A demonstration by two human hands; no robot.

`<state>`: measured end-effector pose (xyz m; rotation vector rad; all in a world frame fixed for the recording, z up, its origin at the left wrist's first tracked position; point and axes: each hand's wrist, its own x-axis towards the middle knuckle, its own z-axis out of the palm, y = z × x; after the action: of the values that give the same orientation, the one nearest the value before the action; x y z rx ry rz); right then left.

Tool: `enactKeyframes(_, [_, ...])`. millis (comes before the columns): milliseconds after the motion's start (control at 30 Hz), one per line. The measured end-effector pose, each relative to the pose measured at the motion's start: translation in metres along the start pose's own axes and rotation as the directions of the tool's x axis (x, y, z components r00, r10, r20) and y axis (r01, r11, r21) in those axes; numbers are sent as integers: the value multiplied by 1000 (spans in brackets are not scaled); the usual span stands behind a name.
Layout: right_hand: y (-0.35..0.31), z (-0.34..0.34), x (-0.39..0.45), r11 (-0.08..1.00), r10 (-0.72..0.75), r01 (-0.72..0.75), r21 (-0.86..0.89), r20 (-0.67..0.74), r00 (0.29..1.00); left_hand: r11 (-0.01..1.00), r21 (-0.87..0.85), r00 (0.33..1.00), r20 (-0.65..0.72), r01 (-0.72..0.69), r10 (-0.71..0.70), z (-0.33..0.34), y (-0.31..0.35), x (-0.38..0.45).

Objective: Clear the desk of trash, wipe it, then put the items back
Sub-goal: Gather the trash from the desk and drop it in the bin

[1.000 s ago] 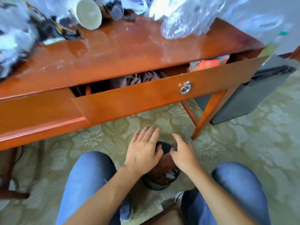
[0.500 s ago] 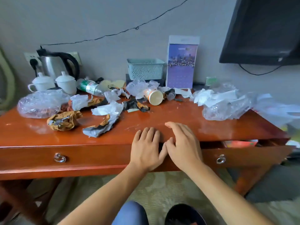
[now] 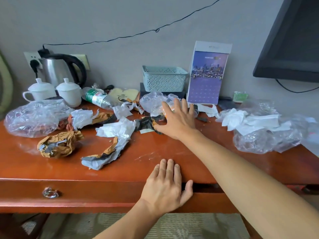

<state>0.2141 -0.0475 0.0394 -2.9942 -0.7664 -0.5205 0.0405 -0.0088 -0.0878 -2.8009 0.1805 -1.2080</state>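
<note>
The bench (image 3: 155, 152) is bare wood in front of the blue basket (image 3: 164, 78). Left of the basket, crumpled paper (image 3: 117, 130) blocks the way. Right of it, plastic bags (image 3: 262, 135) do.

Grey wall (image 3: 120, 18) with trailing black cable (image 3: 131, 35); white socket plate (image 3: 28, 57) at left; dark screen (image 3: 293, 40) mounted upper right; patterned carpet (image 3: 189, 225) below.

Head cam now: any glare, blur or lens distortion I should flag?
Head view: soft glare patches on the glossy desk top near the clear plastic bag; wide-angle bending shows at the TV edge; right hand and left hand are sharp, with no motion smear.
</note>
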Motion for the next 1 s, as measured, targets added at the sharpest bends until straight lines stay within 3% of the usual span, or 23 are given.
enactKeyframes(133, [-9,6,39,996,75,-85,18,321,944,1000,16,1000,-23,-21,21,2,0,-1])
enactKeyframes(233, [-10,13,47,992,105,-125,22,407,907,1000,6,998,-53,-27,28,2,-1,-1])
enactKeyframes(400, [-2,18,30,995,86,-96,39,207,975,1000,-23,998,-65,-14,12,1,2,-1])
enactKeyframes(633, [16,6,-35,997,74,-74,22,-1,997,997,-77,999,-39,-3,0,-4,1,0])
enactKeyframes(867, [56,-26,-94,983,131,-112,146,-127,983,993,-114,988,150,41,-24,-28,4,8])
enactKeyframes(1000, [79,-47,-124,970,184,-152,190,-162,969,975,-129,954,261,183,-145,-39,3,25])
